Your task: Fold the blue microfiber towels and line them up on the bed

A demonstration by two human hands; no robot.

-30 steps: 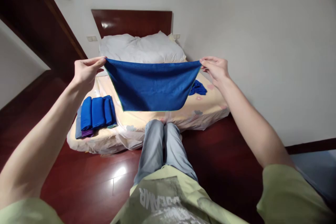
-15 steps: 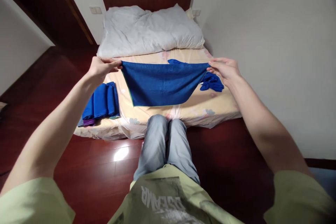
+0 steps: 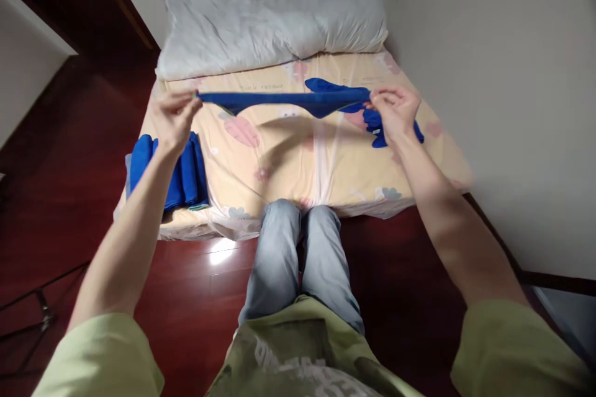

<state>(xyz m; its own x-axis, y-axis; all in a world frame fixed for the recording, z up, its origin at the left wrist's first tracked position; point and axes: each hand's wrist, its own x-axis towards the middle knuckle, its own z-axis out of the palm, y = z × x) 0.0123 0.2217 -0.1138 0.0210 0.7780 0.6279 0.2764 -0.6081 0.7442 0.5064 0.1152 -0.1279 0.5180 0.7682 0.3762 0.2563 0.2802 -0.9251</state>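
A blue towel [image 3: 279,99] is stretched level above the bed, seen nearly edge-on as a narrow strip with two sagging lobes. My left hand [image 3: 173,115] pinches its left corner, fingers closed. At the other end my right hand [image 3: 395,110] is closed on the right corner. Below my left forearm, several folded blue towels [image 3: 187,173] lie side by side at the bed's near left. Crumpled blue cloths [image 3: 375,130] lie on the sheet beyond and beneath my right hand, partly hidden by it.
The bed [image 3: 288,167] has a peach patterned sheet, and my knees are at its near edge. A bulky white quilt [image 3: 270,18] is heaped at the far end. A dark thin-legged stand [image 3: 44,316] is on the floor at left.
The towel has gone from hanging with its broad face visible to a thin, nearly edge-on strip. Both hands still hold its corners. The view has tilted downward.
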